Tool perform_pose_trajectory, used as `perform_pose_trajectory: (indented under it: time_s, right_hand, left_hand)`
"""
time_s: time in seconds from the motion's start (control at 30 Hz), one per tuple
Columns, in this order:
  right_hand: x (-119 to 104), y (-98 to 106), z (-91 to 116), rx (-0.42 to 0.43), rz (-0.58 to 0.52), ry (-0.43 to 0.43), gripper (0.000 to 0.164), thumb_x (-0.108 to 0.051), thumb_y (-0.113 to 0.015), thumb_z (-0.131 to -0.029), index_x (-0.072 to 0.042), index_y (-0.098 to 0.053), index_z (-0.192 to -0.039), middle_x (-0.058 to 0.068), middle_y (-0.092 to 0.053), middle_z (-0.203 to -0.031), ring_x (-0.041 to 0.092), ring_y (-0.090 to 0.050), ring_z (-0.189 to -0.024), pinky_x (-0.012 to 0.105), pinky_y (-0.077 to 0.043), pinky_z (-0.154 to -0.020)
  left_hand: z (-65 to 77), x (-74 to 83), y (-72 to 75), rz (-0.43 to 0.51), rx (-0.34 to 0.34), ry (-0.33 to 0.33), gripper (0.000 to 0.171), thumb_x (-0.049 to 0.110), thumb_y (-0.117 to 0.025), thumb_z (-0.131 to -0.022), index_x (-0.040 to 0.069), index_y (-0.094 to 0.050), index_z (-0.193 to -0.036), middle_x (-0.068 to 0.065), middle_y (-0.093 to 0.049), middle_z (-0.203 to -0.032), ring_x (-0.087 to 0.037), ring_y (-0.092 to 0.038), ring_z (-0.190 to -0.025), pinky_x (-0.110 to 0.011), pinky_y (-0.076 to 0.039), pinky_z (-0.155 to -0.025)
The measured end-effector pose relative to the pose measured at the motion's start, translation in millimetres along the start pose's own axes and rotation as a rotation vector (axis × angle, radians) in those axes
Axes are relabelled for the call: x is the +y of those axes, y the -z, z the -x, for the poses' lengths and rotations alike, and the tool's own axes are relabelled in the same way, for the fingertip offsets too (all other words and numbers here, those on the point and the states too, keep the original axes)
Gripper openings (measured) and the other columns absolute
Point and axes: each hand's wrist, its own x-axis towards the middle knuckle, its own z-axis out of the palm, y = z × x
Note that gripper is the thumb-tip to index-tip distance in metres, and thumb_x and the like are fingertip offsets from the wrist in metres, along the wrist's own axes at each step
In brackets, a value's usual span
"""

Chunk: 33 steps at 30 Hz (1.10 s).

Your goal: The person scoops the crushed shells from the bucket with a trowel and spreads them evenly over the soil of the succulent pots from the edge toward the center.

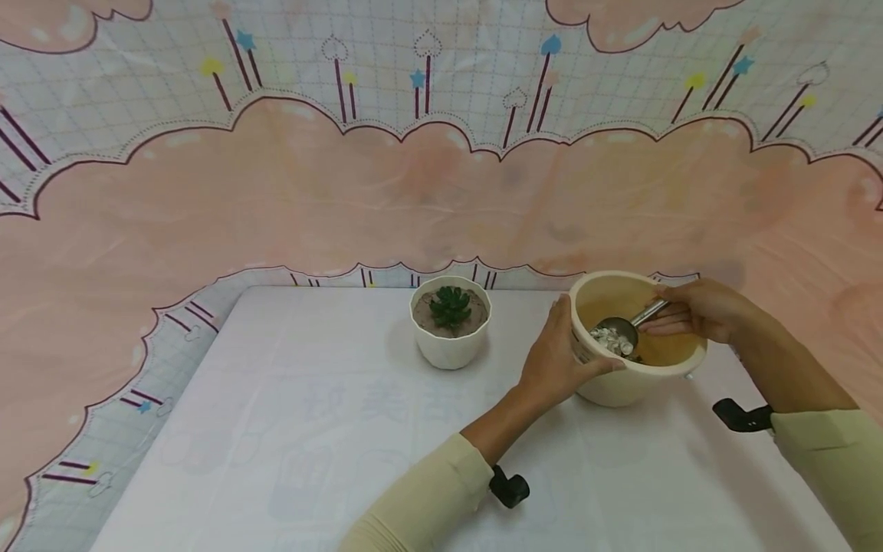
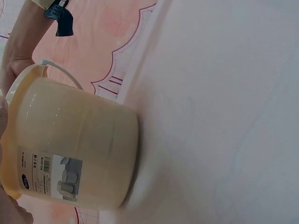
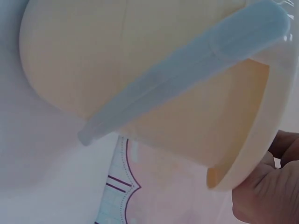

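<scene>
A cream plastic bucket [image 1: 610, 392] stands at the right of the white table, its mouth tipped a little toward the head camera. My left hand [image 1: 554, 362] grips its near left rim, thumb over the edge and fingers along the outer wall. Over the far right rim reaches my right hand [image 1: 710, 310], pinching the handle of a metal spoon [image 1: 648, 313]. The spoon's round bowl is down inside the bucket, among small white stones [image 1: 607, 337]. In the left wrist view, a printed label [image 2: 46, 175] shows on the bucket's side.
Left of the bucket, near the table's back edge, a small white pot [image 1: 450, 353] holds a green succulent [image 1: 451, 307] in brownish soil. A pale bail handle [image 3: 187, 70] hangs along the bucket's outside. Behind the table [image 1: 310, 429] hangs a pink patterned cloth [image 1: 414, 199].
</scene>
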Motion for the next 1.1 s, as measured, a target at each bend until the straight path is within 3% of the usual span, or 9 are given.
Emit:
perform_pose_trajectory:
  time_s: [0.47, 0.83, 0.97, 1.1]
  right_hand:
    - [1, 12, 4, 0.017, -0.237, -0.040, 0.050, -0.021, -0.034, -0.117, 0.007, -0.071, -0.098, 0.028, -0.075, -0.092, 0.034, -0.078, -0.086, 0.040, -0.060, -0.085]
    - [-2, 15, 7, 0.025, -0.379, -0.044, 0.050, -0.022, -0.035, -0.116, 0.005, -0.072, -0.097, 0.025, -0.076, -0.094, 0.034, -0.078, -0.087, 0.039, -0.060, -0.087]
    - [0, 18, 9, 0.028, -0.403, -0.050, 0.049, -0.023, -0.035, -0.116, 0.005, -0.071, -0.098, 0.025, -0.076, -0.095, 0.034, -0.078, -0.088, 0.039, -0.059, -0.088]
    - [4, 21, 10, 0.021, -0.447, -0.052, 0.048, -0.024, -0.035, -0.116, 0.005, -0.069, -0.099, 0.027, -0.076, -0.096, 0.035, -0.078, -0.090, 0.039, -0.059, -0.089]
  left_hand:
    - [-3.4, -2.0, -1.3, -0.015, -0.003, 0.003, 0.116, 0.047, -0.092, -0.081, 0.015, -0.021, -0.165, -0.006, -0.043, -0.153, -0.010, -0.045, -0.141, -0.030, -0.044, -0.111]
    - [-3.9, 2.1, 2.0, -0.028, -0.032, 0.070, 0.122, 0.050, -0.090, -0.083, 0.015, -0.011, -0.169, -0.004, -0.030, -0.168, -0.016, -0.031, -0.153, -0.036, -0.038, -0.117]
    - [-2.5, 1.8, 1.9, -0.031, -0.030, 0.076, 0.123, 0.051, -0.090, -0.082, 0.014, -0.011, -0.169, -0.005, -0.026, -0.171, -0.021, -0.023, -0.157, -0.039, -0.035, -0.119]
    - [-1.6, 1.0, 1.3, -0.025, -0.029, 0.069, 0.122, 0.051, -0.090, -0.082, 0.015, -0.012, -0.169, -0.004, -0.027, -0.170, -0.021, -0.024, -0.157, -0.039, -0.036, -0.119]
